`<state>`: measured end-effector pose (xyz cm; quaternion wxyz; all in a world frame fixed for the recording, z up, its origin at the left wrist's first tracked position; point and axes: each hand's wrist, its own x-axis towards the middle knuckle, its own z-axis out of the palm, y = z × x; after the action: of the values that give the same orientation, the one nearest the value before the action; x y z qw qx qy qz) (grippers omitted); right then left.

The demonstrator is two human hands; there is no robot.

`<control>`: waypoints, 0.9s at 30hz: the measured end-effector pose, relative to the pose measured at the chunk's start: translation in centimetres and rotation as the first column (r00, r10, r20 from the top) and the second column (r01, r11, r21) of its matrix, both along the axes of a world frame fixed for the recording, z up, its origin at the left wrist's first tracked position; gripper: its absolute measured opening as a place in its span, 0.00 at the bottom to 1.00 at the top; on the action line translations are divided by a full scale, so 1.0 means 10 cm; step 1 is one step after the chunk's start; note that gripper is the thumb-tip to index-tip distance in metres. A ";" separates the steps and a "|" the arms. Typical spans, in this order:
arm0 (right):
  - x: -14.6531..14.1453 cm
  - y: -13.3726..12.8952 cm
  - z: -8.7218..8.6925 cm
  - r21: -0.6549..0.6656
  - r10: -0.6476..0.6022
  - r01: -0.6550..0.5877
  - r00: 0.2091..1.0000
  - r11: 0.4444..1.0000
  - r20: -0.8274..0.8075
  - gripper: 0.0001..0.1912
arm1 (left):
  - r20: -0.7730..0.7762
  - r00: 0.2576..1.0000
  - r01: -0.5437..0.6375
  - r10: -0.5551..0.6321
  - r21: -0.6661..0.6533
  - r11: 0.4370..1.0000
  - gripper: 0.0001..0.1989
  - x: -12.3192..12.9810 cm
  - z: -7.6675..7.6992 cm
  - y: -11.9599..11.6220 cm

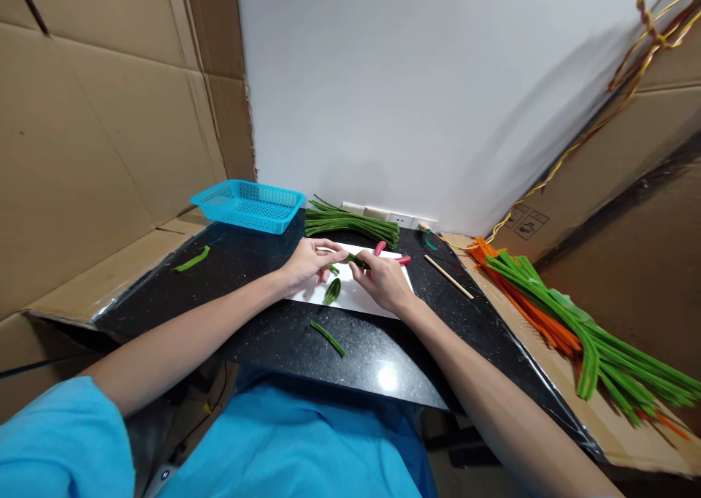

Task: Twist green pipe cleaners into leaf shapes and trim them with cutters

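Over a white sheet or board [355, 299] on the dark tabletop, my left hand [307, 266] and my right hand [386, 280] meet. Between their closed fingertips is a short green chenille stem piece [357, 261], partly hidden by the fingers. Below my left hand lies a leaf-shaped loop of green chenille stem [332, 291], with a smaller green bit [334, 269] just above it. Red handles of a tool [404, 260] stick out behind my right hand; its head is hidden. A single green stem piece [327, 338] rests nearer the table's front edge.
A blue mesh basket [249, 206] stands back left, beside a bundle of green chenille stems [353, 224]. Another green strip [191, 259] lies left. To the right are a wooden stick [449, 277], green stems [588, 345] and orange stems [539, 315] on cardboard. Cardboard walls flank the table.
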<state>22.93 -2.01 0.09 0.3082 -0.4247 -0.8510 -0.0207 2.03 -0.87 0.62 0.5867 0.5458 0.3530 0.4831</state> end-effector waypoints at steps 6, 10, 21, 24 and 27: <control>-0.01 0.00 0.01 -0.029 0.018 -0.018 1.000 0.999 0.001 0.12 | 0.010 1.000 -0.019 0.019 0.007 1.000 0.28 0.00 0.00 0.00; -0.01 0.01 -0.01 -0.034 0.017 -0.017 1.000 0.999 -0.001 0.10 | 0.017 0.999 -0.029 0.029 0.008 1.000 0.27 0.01 -0.02 0.00; 0.05 0.04 -0.03 -0.001 -0.016 0.016 1.000 1.000 0.026 0.09 | 0.055 0.998 -0.031 0.035 -0.067 0.997 0.17 0.02 0.01 0.03; 0.05 0.05 -0.02 0.003 -0.028 0.028 0.999 1.000 0.045 0.09 | 0.066 0.998 -0.010 0.016 -0.092 0.996 0.16 0.01 0.02 0.04; 0.06 0.05 -0.02 0.003 -0.036 0.036 0.998 0.999 0.060 0.10 | 0.051 0.999 0.011 -0.008 -0.067 0.998 0.18 0.00 0.02 0.03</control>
<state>23.50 -1.55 -0.06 0.2826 -0.4387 -0.8521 -0.0396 2.00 -0.56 0.87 0.6159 0.5148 0.3516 0.4817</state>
